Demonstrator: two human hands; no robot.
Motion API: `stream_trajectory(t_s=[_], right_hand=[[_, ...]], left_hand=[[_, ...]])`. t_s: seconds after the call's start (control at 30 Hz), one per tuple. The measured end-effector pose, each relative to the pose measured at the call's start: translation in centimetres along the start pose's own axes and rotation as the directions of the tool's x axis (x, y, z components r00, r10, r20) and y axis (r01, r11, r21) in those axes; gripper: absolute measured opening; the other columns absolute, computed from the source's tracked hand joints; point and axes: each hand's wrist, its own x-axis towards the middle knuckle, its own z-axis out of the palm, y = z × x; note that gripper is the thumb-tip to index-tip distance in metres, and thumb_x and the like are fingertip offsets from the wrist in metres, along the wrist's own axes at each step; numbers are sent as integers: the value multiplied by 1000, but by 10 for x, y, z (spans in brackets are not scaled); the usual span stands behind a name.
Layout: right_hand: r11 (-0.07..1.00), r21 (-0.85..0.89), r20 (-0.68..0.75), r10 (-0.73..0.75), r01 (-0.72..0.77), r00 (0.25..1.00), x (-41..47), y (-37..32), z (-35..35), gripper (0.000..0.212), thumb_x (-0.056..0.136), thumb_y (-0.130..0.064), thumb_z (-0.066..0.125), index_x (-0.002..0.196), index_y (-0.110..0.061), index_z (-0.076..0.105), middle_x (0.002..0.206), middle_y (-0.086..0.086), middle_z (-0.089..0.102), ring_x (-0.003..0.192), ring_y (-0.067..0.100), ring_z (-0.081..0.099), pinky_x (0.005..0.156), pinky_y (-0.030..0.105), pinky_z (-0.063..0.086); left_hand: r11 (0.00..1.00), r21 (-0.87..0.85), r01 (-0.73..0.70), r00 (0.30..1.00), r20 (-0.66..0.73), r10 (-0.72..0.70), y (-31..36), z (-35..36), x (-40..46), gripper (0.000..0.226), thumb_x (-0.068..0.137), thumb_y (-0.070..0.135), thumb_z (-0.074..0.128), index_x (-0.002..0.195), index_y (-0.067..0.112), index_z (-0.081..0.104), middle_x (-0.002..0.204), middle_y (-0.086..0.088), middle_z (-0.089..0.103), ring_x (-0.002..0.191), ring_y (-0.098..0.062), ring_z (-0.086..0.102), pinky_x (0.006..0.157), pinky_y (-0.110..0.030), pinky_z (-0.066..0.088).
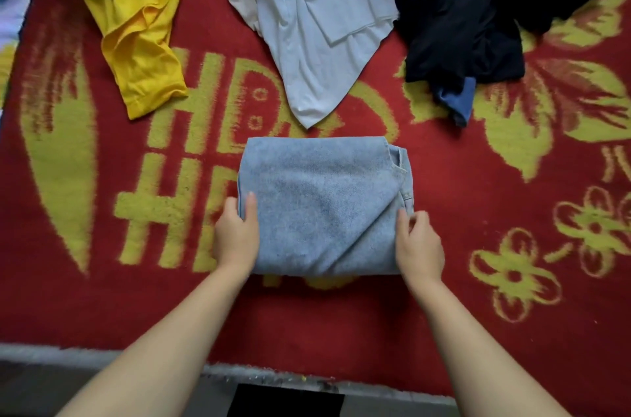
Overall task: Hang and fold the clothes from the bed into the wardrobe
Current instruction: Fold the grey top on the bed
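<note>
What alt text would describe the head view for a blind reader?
Two hands, left hand and right hand, grip the sides of folded light-blue jeans on a red and yellow blanket. Behind lie a yellow shirt, white garment and dark clothes.

Two bare forearms reaching in from the bottom edge, sleeveless as far as visible, no watch, bracelet or ring on either wrist or finger, left hand (235, 235) and right hand (419, 245) ungloved, with short, unpainted nails on the fingertips that show.
</note>
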Motion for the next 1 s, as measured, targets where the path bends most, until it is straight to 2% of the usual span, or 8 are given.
stream_trajectory(t_s=[0.2,0.33,0.43,0.53,0.63,0.73,0.87,1.0], right_hand=[[995,-9,-126,-96,95,987,-3,17,-5,38,102,-37,34,84,-9,53,91,24,65,85,44,60,64,37,32],[998,68,-32,5,-2,999,-17,29,9,35,103,-31,33,89,-7,55,98,20,64,91,39,58,67,37,32],[991,114,-42,-62,66,997,-15,30,3,32,103,-28,33,81,-10,46,88,16,60,85,37,56,66,36,30],[994,57,-64,-85,89,994,-17,34,-6,35,103,-33,30,76,-13,40,77,10,53,77,36,55,61,37,29],[998,-67,14,-19,20,1000,-25,44,0,37,103,-36,26,81,-12,42,86,16,60,83,38,57,63,37,33],[1000,-28,59,12,-10,998,-21,42,0,34,103,-33,28,88,-10,48,95,15,61,89,36,57,69,38,36],[968,224,-159,-81,116,984,6,10,-24,28,100,-22,40,118,-4,53,119,17,55,113,32,50,93,39,38],[986,32,4,-165,164,986,35,-44,-20,42,96,-51,39,109,-15,55,118,12,48,110,30,48,86,39,40]], left_hand=[[998,-24,-49,988,-149,45,-5,-3,-4,37,102,31,38,86,3,55,88,-20,64,82,-37,57,63,-31,26],[1000,7,12,995,-99,-11,-21,0,-10,38,102,30,40,79,2,52,77,-19,59,78,-37,54,61,-32,24],[1000,-12,2,996,-86,-3,-25,-5,-17,42,100,36,43,65,13,37,60,-2,45,61,-26,44,51,-36,22],[1000,-20,17,996,-82,-18,-33,-7,-28,44,100,39,41,62,18,34,59,-2,45,59,-26,43,53,-35,27],[996,59,67,998,-10,-66,-42,-2,-31,46,100,42,36,62,17,36,67,-9,53,69,-34,51,60,-36,34],[993,119,24,999,40,-29,-37,-4,-19,44,99,45,35,68,14,42,66,-9,55,68,-34,53,58,-37,36],[991,55,-118,993,11,117,-11,-15,3,28,98,47,37,92,22,47,79,4,57,73,-21,53,60,-32,33],[975,32,-219,975,51,217,46,-4,36,36,98,46,39,102,12,49,101,-7,59,89,-26,54,72,-38,41]])
